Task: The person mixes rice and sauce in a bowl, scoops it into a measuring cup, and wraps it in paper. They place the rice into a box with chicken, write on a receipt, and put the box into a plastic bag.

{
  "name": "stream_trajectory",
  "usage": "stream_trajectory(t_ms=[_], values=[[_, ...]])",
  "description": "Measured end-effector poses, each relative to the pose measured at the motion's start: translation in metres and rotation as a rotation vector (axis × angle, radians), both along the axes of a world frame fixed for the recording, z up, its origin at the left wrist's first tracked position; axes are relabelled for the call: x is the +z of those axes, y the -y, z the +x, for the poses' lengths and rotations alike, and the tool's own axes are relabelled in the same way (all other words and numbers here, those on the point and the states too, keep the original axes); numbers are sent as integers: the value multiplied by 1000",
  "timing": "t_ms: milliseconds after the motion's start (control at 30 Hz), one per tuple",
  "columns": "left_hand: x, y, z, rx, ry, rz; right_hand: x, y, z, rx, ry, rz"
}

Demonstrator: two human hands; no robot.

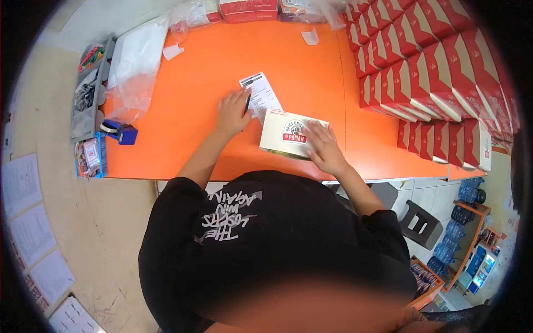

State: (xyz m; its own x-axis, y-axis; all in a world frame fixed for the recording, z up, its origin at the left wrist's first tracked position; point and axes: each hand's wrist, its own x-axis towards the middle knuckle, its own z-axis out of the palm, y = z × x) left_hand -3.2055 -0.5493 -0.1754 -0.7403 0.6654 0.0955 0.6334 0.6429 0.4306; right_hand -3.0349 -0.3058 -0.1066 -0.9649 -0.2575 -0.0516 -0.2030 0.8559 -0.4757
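Note:
A closed cream food box (pixel 277 133) with a printed round logo sits near the front edge of the orange table. My right hand (pixel 326 147) lies with its fingers spread on the box's right side. To the left of the box, my left hand (pixel 234 112) holds a dark pen (pixel 247 103) beside a printed paper slip (pixel 263 95). The slip lies on the table behind the box, and its lower end meets the box's edge.
Red and cream boxes (pixel 411 83) are stacked along the right. A blue tape dispenser (pixel 123 133), grey tray (pixel 89 100) and white plastic bags (pixel 136 55) stand at the left. Paper scraps (pixel 310 37) lie farther back. A dark stool (pixel 421 225) is at lower right.

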Motion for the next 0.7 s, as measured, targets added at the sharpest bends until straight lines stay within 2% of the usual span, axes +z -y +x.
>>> stream_trajectory(t_ms=[33, 100, 167, 200, 233, 267, 300, 400, 467, 500, 567, 700], values=[[-1, 6, 0, 98, -21, -77, 3, 2, -13, -27, -21, -37], [2, 15, 6, 67, -34, -126, 15, 12, -50, -52, -29, -67], [2, 22, 3, 33, -53, -183, 42, 34, -99, -41, 148, -307], [-4, 26, -1, 148, -88, -153, 46, 43, -120, -35, 148, -306], [-4, 28, -4, 263, -124, -122, 49, 52, -139, -30, 275, -373], [-4, 29, -8, 270, -125, -121, 50, 57, -152, -24, 402, -437], [0, 27, -10, 277, -152, -119, 49, 57, -161, -15, 402, -434], [4, 12, -14, 282, -153, -140, 31, 63, -175, 113, 355, -355], [3, 6, -20, 280, -125, -152, 8, 58, -176, 67, 57, -32], [3, 4, -22, 317, -63, -153, -6, 49, -179, 78, 67, -28], [2, 3, -25, 358, 2, -150, -28, 27, -191, -57, 82, 167], [3, 7, -37, 344, 30, -114, -7, 10, -200, -145, 181, 323]])
